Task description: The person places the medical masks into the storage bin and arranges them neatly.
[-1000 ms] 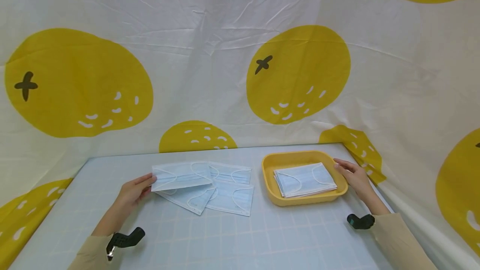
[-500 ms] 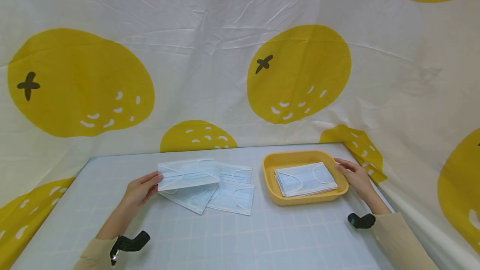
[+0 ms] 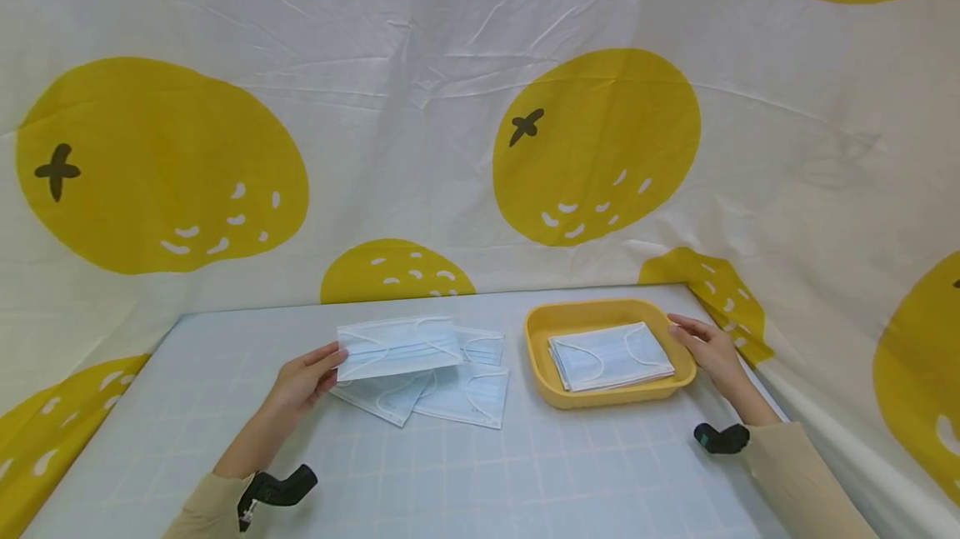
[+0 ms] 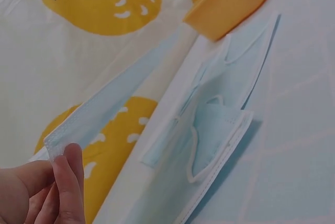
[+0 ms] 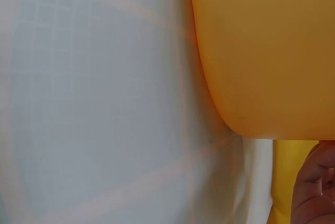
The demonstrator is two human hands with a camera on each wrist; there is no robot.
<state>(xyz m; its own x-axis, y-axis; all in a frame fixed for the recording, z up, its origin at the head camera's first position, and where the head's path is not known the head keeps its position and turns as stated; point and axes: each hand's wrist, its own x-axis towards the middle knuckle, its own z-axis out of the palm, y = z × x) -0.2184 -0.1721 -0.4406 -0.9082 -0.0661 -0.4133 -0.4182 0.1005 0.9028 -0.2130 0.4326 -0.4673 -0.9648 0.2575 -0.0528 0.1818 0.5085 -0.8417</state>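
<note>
My left hand (image 3: pixel 306 381) pinches a pale blue disposable face mask (image 3: pixel 399 347) by its left end, between thumb and fingers. The left wrist view shows this mask (image 4: pixel 107 103) nearly edge-on, raised above the others. Several more masks (image 3: pixel 472 393) lie overlapping on the table below it, partly hidden by the held one. On the right, my right hand (image 3: pixel 712 356) holds the right rim of a yellow tray (image 3: pixel 551 393), its fingers (image 5: pixel 314 177) curled at the edge in the right wrist view. A stack of folded masks (image 3: pixel 611 358) lies inside the tray.
A pale blue checked cloth (image 3: pixel 465 481) covers the table. Behind it hangs a white curtain (image 3: pixel 420 147) with yellow fruit prints, reaching down along the table's back and sides. Black wrist devices (image 3: pixel 279 487) sit at both cuffs.
My left hand has moved to the right with the held mask, which now covers more of the masks beneath. The right hand, the tray and its stack stay in place.
</note>
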